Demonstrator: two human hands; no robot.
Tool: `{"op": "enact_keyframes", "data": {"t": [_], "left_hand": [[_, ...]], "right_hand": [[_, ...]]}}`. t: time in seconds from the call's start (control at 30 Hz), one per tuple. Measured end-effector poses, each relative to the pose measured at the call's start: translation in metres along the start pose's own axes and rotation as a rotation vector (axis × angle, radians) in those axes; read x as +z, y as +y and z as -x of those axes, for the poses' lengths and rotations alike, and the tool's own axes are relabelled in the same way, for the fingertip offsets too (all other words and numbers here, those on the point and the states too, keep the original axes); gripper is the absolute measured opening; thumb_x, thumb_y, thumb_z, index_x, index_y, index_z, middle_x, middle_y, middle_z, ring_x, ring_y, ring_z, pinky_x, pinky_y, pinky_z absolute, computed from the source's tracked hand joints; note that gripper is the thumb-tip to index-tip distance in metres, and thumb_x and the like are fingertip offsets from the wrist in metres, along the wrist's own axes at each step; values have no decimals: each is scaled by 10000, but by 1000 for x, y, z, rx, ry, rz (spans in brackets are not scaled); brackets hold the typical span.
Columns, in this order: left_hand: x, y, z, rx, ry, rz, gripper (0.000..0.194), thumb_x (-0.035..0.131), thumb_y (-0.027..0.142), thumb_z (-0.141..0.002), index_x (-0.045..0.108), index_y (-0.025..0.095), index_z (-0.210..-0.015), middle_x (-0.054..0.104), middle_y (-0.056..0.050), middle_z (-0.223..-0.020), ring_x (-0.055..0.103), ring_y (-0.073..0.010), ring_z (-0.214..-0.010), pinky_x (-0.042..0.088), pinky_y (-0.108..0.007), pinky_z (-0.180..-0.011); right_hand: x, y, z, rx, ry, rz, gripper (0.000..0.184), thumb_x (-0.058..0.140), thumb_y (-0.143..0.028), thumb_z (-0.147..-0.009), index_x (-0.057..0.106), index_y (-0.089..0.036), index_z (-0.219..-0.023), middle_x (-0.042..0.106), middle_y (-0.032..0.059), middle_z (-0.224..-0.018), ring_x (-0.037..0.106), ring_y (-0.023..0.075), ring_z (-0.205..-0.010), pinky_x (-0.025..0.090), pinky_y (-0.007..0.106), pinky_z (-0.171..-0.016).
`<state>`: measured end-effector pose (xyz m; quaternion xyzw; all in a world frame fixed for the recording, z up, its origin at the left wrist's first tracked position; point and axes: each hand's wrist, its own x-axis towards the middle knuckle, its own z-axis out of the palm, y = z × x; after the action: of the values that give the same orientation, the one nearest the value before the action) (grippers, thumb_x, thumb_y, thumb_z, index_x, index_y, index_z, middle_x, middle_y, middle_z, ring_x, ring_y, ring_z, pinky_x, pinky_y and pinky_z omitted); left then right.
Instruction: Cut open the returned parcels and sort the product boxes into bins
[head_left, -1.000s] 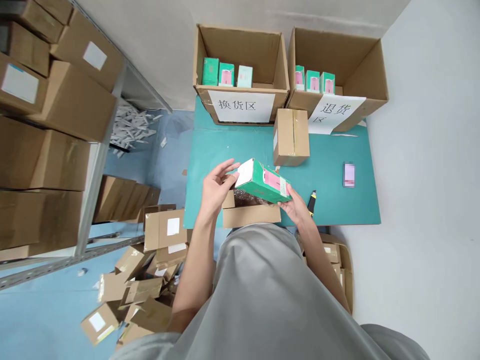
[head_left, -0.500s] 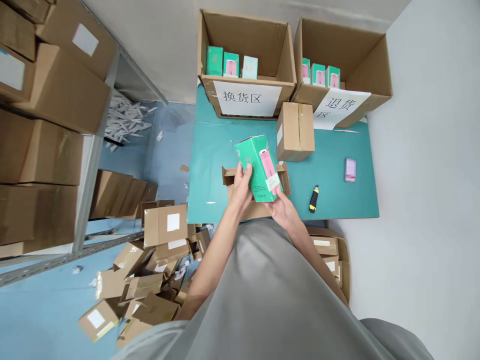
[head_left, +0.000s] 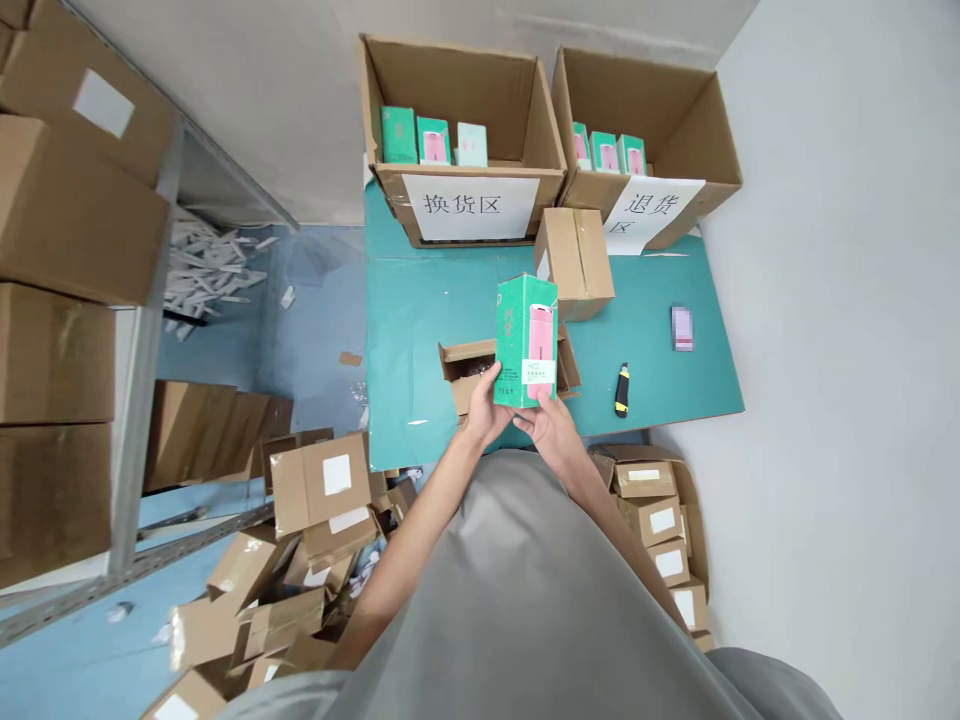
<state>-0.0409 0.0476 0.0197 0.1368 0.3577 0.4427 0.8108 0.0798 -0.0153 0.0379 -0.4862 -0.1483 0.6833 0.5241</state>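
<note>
A green product box [head_left: 517, 335] with a picture of a pink bottle and a white label is held upright between my two hands. My left hand [head_left: 486, 408] grips its lower left edge, thumb on the side. At the lower right corner, my right hand [head_left: 551, 428] supports the bottom with its fingers. Below and behind the box lies an opened brown carton [head_left: 459, 362] on the green tabletop [head_left: 405, 330]; the held box hides part of it. Something dark shows inside that carton.
Two large cartons with paper signs, the left [head_left: 465, 205] and the right [head_left: 652, 210], hold several similar boxes. A closed carton [head_left: 576, 262], a utility knife [head_left: 622, 390] and a phone-like object [head_left: 682, 328] lie on the table. Discarded cartons [head_left: 315, 490] crowd the floor left of me.
The green box has turned from a tilt to nearly upright, its bottle picture facing me more. My left hand has slid lower on it. The whole view has shifted slightly.
</note>
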Motion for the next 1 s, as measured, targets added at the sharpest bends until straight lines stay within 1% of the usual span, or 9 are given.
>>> {"op": "enact_keyframes", "data": {"t": [0.1, 0.2, 0.27, 0.33, 0.4, 0.5, 0.67, 0.83, 1.0], "left_hand": [[2, 3, -1, 16, 12, -25, 530, 851, 616, -756, 775, 186, -1055, 860, -136, -1168, 763, -429, -1304, 635, -547, -1074], [5, 6, -2, 60, 8, -65, 537, 835, 616, -757, 756, 189, -1073, 853, -136, -1189, 760, -416, -1311, 639, -523, -1061], [8, 7, 0, 119, 43, -95, 553, 852, 609, -749, 730, 202, -1103, 844, -124, -1212, 762, -397, -1302, 636, -496, -1048], [10, 6, 2, 176, 106, -152, 583, 895, 574, -729, 700, 220, -1149, 838, -105, -1222, 768, -373, -1279, 624, -472, -1045], [13, 3, 5, 229, 169, -214, 632, 935, 550, -714, 667, 242, -1197, 835, -90, -1217, 771, -349, -1258, 599, -458, -1060], [21, -7, 9, 307, 233, -264, 694, 964, 567, -716, 615, 265, -1235, 825, -90, -1226, 759, -328, -1262, 562, -449, -1086], [42, -27, 16, 368, 252, -317, 745, 987, 569, -747, 543, 286, -1275, 774, -98, -1299, 722, -312, -1326, 547, -455, -1131], [52, -42, 25, 468, 312, -374, 697, 982, 540, -782, 594, 272, -1296, 723, -123, -1425, 666, -311, -1418, 520, -442, -1207], [37, -50, 33, 450, 370, -348, 615, 890, 613, -864, 658, 275, -1323, 723, -124, -1478, 656, -322, -1462, 543, -458, -1197]], "right_hand": [[-3, -2, 3, 14, -49, 15, 663, 919, -776, -784, 721, -301, -1202, 848, 65, -1278, 833, 289, -1143, 727, 360, -791], [-11, -15, 4, 0, -67, 164, 687, 848, -833, -826, 714, -301, -1240, 832, 87, -1304, 815, 310, -1198, 734, 393, -812], [-18, -28, 6, -111, 7, 332, 687, 863, -800, -832, 692, -302, -1274, 796, 102, -1384, 786, 310, -1268, 728, 424, -904], [-22, -40, 8, -281, 93, 485, 668, 879, -728, -861, 663, -302, -1328, 736, 123, -1495, 726, 310, -1388, 680, 466, -1069], [-23, -49, 10, -400, 96, 595, 633, 868, -661, -908, 642, -300, -1376, 701, 135, -1543, 680, 309, -1458, 604, 498, -1197], [-22, -53, 11, -459, 26, 740, 606, 855, -597, -944, 632, -303, -1426, 720, 131, -1505, 701, 310, -1410, 580, 521, -1224], [-29, -50, 10, -574, 80, 1014, 846, 888, -546, -900, 530, -287, -1622, 610, 187, -1598, 602, 395, -1511, 552, 600, -1248], [-42, -51, 7, -605, 3, 1063, 938, 807, -445, -941, 381, -368, -1773, 524, 161, -1626, 582, 411, -1530, 600, 589, -1208], [-65, -50, -10, -586, -91, 943, 854, 838, -448, -894, 539, -359, -1689, 560, 133, -1558, 622, 367, -1469, 602, 555, -1211]]}}
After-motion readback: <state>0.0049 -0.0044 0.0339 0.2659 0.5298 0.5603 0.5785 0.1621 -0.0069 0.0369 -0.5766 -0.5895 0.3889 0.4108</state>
